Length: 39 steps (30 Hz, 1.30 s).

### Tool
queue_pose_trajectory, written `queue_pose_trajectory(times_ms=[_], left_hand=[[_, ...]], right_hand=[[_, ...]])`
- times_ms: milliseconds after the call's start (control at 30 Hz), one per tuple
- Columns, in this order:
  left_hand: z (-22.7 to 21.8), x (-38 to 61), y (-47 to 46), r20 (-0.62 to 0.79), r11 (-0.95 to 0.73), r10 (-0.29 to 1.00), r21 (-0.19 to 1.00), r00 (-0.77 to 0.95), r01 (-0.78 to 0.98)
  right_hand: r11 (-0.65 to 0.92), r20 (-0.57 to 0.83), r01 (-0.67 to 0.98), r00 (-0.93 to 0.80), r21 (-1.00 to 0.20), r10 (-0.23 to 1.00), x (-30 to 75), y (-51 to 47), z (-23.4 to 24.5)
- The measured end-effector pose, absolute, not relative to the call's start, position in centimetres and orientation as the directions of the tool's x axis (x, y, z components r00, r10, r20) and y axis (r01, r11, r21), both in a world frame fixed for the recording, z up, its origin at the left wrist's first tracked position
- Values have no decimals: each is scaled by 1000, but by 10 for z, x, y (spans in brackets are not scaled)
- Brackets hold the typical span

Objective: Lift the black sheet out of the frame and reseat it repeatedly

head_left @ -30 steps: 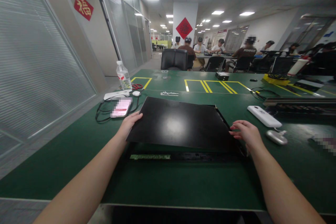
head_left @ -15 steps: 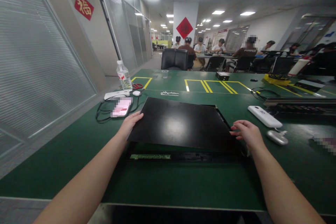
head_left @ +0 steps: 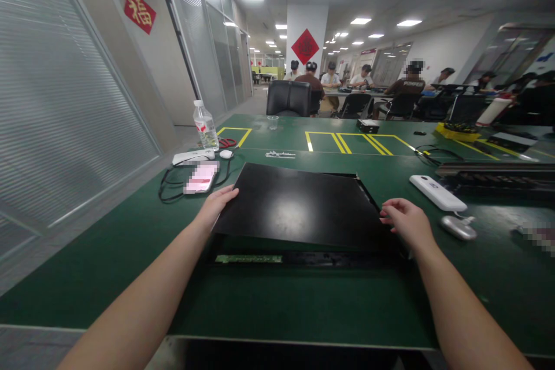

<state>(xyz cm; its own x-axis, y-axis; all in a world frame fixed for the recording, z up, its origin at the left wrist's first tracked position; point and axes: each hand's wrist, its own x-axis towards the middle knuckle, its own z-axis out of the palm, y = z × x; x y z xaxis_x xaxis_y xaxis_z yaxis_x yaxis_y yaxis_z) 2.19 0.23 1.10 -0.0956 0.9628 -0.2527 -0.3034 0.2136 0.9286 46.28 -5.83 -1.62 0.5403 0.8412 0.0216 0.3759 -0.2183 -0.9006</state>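
A flat black panel [head_left: 299,205] lies in front of me on the green table [head_left: 108,260], resting over a black frame whose front edge carries a green strip [head_left: 247,258]. My left hand [head_left: 217,205] grips the panel's left edge, fingers curled over it. At the panel's right edge my right hand [head_left: 405,221] holds on with bent fingers. The panel's near edge sits slightly above the frame.
A phone [head_left: 200,178], black cables and a white device [head_left: 193,156] lie to the left, with a water bottle [head_left: 205,126] behind. To the right are a white remote-like device [head_left: 437,192] and a grey mouse [head_left: 458,226]. Several people sit at tables far behind.
The panel has dropped slightly toward the frame and lies flatter. Both hands stay on its edges.
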Motion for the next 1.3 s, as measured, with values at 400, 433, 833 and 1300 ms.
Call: queue_pose_trajectory(times_ms=[400,433,833,1300], left_hand=[[9,21,2,-252,210,963,921,-93,-327],[9,22,2,-254,213,963,922,-92,-324],[11,26,2,-256,207,960,920,-110,-333],[8,24,4,-218,181,966,953,-140,-242]], right_hand=[[-195,62,419,526,-887,848,467,-57,-22],[-196,67,430,525,-882,848,467,-57,-22],[-203,113,531,503,-823,857,474,-54,-31],[-249,162,700,465,-669,870,472,-53,-27]])
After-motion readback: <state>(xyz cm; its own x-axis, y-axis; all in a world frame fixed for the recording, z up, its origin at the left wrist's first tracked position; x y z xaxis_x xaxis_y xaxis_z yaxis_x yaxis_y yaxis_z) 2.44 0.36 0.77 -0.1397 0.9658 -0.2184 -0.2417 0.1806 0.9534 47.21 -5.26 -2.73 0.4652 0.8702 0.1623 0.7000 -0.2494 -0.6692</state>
